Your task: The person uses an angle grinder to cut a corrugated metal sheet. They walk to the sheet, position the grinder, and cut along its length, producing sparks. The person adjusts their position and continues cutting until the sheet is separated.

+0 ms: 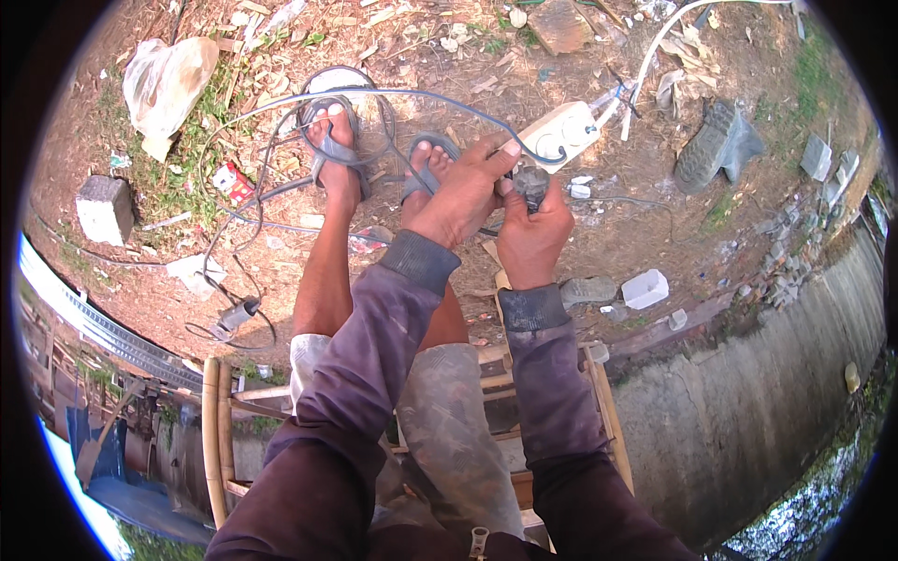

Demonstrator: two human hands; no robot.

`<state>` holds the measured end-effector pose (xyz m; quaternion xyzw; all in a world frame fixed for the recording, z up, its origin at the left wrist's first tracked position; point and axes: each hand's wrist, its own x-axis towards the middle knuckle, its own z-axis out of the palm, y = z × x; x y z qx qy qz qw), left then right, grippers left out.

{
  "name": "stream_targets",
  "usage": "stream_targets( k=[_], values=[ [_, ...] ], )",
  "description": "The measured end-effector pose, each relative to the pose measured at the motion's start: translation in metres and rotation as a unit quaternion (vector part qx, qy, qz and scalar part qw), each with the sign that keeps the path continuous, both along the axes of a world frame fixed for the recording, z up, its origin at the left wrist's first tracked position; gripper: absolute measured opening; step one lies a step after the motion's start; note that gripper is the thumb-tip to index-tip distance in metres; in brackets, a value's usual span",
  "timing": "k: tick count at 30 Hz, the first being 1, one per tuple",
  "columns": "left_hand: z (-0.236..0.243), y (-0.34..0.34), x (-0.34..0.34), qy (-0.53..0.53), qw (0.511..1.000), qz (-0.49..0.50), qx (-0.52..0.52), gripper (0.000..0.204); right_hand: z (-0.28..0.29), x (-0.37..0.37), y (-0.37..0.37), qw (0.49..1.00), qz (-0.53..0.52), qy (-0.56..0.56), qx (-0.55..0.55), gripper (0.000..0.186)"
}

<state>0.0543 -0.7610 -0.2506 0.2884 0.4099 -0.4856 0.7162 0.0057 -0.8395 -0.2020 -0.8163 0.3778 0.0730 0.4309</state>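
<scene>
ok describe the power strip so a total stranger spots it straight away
Over the littered ground, find the person's right hand. Just above it in the picture is an oblong white power strip. Its round sockets and white cable at the far end set it apart from the boxy white object lower down.

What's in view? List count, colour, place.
power strip: 1, white, upper right
fitting: 1, dark, near the power strip
cables: several, mostly dark, upper left
lead: 1, white, top right
bag: 1, whitish, upper left
block: 1, grey, left
packet: 1, red-white, upper left
box: 1, white, right of centre
board: 1, brown, top
scraps: many, pale, upper half
wall: 1, grey, lower right
frame: 1, tan, bottom centre
sandals: 2, grey, upper centre
shorts: 1, grey, bottom centre
sleeves: 2, purplish, lower centre
feet: 2, bare, in sandals
left hand and right hand: 2, bare, at the fitting
</scene>
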Motion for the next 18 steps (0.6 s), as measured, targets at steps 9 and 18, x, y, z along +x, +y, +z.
stream_targets(
  k=[9,18],
  values=[
    [0.015,-0.005,0.002,0.011,1.0,-0.006,-0.018,0.041,-0.006,-0.025,0.005,0.991,0.066,-0.033,-0.11,0.009],
    [0.002,-0.002,-0.009,0.007,0.999,0.038,0.024,0.024,-0.016,-0.028,0.004,0.992,0.068,-0.06,-0.083,0.007]
  ],
)
